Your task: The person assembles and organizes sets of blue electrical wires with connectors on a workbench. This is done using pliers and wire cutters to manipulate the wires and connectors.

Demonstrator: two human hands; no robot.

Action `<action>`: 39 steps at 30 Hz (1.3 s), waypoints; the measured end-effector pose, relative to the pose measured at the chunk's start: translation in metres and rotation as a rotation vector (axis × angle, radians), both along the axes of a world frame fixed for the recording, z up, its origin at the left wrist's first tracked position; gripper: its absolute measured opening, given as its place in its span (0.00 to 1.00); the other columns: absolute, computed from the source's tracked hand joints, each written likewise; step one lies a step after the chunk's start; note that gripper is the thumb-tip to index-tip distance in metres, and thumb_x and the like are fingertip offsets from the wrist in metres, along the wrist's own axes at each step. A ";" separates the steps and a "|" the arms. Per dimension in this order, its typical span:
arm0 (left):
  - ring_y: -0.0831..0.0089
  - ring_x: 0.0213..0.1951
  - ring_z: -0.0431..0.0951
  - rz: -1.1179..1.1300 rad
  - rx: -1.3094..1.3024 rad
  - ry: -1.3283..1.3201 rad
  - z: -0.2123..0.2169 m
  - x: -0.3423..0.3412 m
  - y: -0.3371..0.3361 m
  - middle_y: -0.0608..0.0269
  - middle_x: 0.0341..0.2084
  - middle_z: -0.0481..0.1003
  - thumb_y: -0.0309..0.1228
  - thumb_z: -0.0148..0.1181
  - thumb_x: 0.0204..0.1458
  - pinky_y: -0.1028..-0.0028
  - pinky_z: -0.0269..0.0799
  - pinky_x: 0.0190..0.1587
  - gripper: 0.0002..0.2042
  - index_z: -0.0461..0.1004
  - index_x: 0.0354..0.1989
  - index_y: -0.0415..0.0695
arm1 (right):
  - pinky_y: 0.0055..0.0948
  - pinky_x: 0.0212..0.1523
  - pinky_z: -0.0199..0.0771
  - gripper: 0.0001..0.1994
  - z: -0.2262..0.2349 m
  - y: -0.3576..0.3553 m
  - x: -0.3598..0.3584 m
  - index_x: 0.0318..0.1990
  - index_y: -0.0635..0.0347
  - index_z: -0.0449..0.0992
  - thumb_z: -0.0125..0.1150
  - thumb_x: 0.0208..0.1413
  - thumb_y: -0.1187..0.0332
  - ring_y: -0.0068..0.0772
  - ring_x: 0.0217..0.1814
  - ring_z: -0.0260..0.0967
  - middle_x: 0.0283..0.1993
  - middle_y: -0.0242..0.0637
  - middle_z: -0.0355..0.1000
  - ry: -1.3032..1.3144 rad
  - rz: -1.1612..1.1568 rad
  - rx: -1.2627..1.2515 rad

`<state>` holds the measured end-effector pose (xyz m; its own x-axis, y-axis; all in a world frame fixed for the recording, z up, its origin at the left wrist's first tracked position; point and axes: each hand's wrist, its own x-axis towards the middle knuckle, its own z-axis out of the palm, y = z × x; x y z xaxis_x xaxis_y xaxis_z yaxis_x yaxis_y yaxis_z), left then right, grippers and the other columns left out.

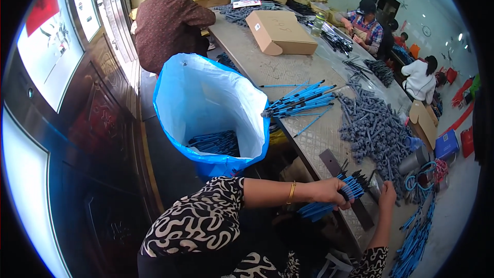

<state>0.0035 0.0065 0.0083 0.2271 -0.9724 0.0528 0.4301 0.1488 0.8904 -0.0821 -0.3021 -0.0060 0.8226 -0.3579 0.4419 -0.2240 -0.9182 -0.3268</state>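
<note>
My left hand (332, 193), a gold bracelet on its wrist, is closed round a bundle of thin blue rods (354, 187) with black ends. The bundle lies across a dark flat metal strip (360, 211) at the near edge of the table. Just right of the bundle, my right hand (387, 195) is closed beside a shiny flat piece (377, 183); what its fingers hold is too small to make out. Farther up the table edge rests another fan of blue rods (301, 100) with black ends. A large pile of small grey plastic parts (373, 126) spreads beyond my hands.
A big open blue sack (160, 103) with blue rods inside stands left of the table (278, 74). A cardboard box (283, 32) lies farther up. Blue rods (416, 242) lie at the lower right. Several people sit around, one in a dotted top (170, 28) at far left.
</note>
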 end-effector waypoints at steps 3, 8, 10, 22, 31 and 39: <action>0.77 0.34 0.75 0.023 -0.044 -0.022 -0.005 0.000 -0.002 0.63 0.31 0.76 0.20 0.54 0.45 0.78 0.70 0.37 0.11 0.73 0.39 0.40 | 0.35 0.35 0.64 0.03 -0.002 0.000 -0.001 0.33 0.63 0.65 0.50 0.52 0.74 0.49 0.32 0.64 0.29 0.49 0.64 -0.008 -0.012 0.004; 0.76 0.33 0.75 0.035 -0.071 -0.028 -0.005 -0.001 -0.002 0.62 0.29 0.76 0.20 0.55 0.44 0.79 0.70 0.36 0.10 0.73 0.37 0.39 | 0.33 0.37 0.65 0.04 0.006 -0.001 -0.004 0.37 0.63 0.66 0.48 0.54 0.75 0.46 0.34 0.66 0.32 0.47 0.66 0.097 -0.037 0.032; 0.76 0.33 0.75 0.041 -0.048 -0.009 -0.005 0.000 -0.001 0.62 0.29 0.76 0.21 0.55 0.44 0.79 0.70 0.36 0.10 0.73 0.37 0.38 | 0.33 0.37 0.65 0.05 0.009 0.000 -0.002 0.38 0.63 0.66 0.47 0.54 0.75 0.45 0.34 0.66 0.32 0.47 0.67 0.125 -0.029 0.039; 0.77 0.30 0.75 0.048 -0.038 0.007 -0.003 -0.010 -0.002 0.60 0.28 0.76 0.22 0.58 0.43 0.80 0.70 0.33 0.09 0.73 0.36 0.37 | 0.21 0.38 0.65 0.07 0.061 0.112 -0.064 0.40 0.64 0.66 0.43 0.60 0.72 0.23 0.37 0.63 0.36 0.33 0.65 -0.070 0.105 0.635; 0.77 0.31 0.75 0.041 0.054 -0.210 0.013 -0.007 -0.001 0.63 0.30 0.76 0.31 0.61 0.45 0.79 0.70 0.35 0.14 0.74 0.40 0.38 | 0.34 0.40 0.68 0.09 0.077 0.187 -0.084 0.41 0.63 0.72 0.49 0.53 0.77 0.46 0.40 0.68 0.37 0.47 0.70 -0.041 0.242 -0.083; 0.67 0.37 0.76 0.057 0.131 -0.019 0.015 0.002 -0.004 0.54 0.34 0.76 0.25 0.56 0.50 0.71 0.71 0.43 0.11 0.73 0.41 0.36 | 0.29 0.23 0.64 0.07 0.076 0.179 -0.064 0.37 0.59 0.72 0.55 0.49 0.77 0.36 0.22 0.66 0.27 0.39 0.69 -0.257 0.238 0.066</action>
<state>0.0052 0.0021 0.0230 0.2826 -0.9568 -0.0687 0.4067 0.0546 0.9119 -0.1459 -0.1235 0.0698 0.7510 -0.2041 0.6280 0.0912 -0.9098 -0.4048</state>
